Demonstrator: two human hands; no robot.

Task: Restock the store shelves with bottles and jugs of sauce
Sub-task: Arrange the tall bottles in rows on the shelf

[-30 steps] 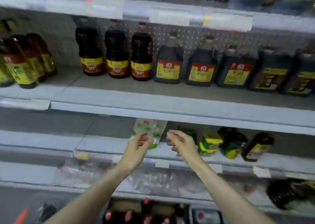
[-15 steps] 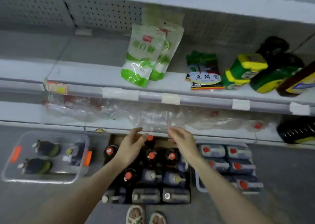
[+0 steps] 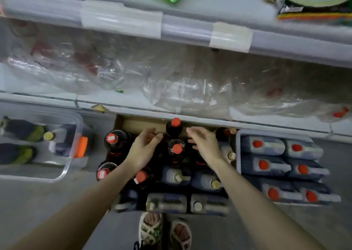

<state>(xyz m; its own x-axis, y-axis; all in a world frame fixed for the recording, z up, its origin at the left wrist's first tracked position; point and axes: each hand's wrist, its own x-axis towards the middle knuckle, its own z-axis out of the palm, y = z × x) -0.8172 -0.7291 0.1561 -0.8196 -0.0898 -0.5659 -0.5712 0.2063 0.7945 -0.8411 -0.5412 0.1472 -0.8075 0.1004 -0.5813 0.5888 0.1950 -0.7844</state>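
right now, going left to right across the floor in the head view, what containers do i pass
clear plastic bin holding dark bottles → cardboard box of sauce bottles → crate of red-capped jugs

Dark sauce bottles with red caps stand upright in a cardboard box on the floor, below the lowest shelf. Squarish dark jugs with gold caps fill the box's near side. Red-capped jugs pack a clear crate just right of it.
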